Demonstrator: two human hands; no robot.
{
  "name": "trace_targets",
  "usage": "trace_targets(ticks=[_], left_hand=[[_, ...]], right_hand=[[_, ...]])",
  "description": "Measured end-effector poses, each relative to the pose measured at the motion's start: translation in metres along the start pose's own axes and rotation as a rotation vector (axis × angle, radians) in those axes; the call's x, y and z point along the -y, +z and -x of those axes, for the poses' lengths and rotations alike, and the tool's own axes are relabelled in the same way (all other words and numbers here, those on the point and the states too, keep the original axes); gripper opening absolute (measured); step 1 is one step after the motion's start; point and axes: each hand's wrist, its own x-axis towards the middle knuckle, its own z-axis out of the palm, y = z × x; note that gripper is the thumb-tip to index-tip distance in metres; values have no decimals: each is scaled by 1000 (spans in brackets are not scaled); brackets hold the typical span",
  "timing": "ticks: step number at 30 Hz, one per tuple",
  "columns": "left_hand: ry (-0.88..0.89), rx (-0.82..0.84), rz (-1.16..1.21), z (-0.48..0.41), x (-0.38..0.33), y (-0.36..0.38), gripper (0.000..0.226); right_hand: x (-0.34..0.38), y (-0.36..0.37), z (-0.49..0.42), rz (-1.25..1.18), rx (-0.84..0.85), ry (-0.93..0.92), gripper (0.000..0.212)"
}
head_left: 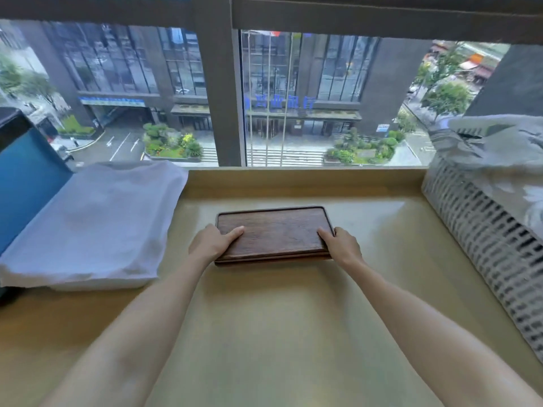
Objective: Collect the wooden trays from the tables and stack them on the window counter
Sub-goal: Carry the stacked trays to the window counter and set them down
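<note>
Two bare forearms reach forward over the pale window counter [264,333]. The left hand [210,243] grips the near left corner of the dark wooden tray [274,232], thumb lying on its top face; the right hand [340,246] clasps the near right corner the same way. The tray sits flat in the middle of the counter, and a second dark edge beneath its near side suggests another tray under it, though that is hard to confirm. Left of it lies a white cloth-covered bundle [94,224], apart from the tray; right stands a white slatted basket [484,245]. Beyond, the window [308,98] faces office buildings.
</note>
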Motion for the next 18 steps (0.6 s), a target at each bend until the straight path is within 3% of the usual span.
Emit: trace_targets(ticks=[18], left_hand=[[43,4,-168,-98,-65,9,78]], right_hand=[[17,-4,-102,-9,-69,37,42]])
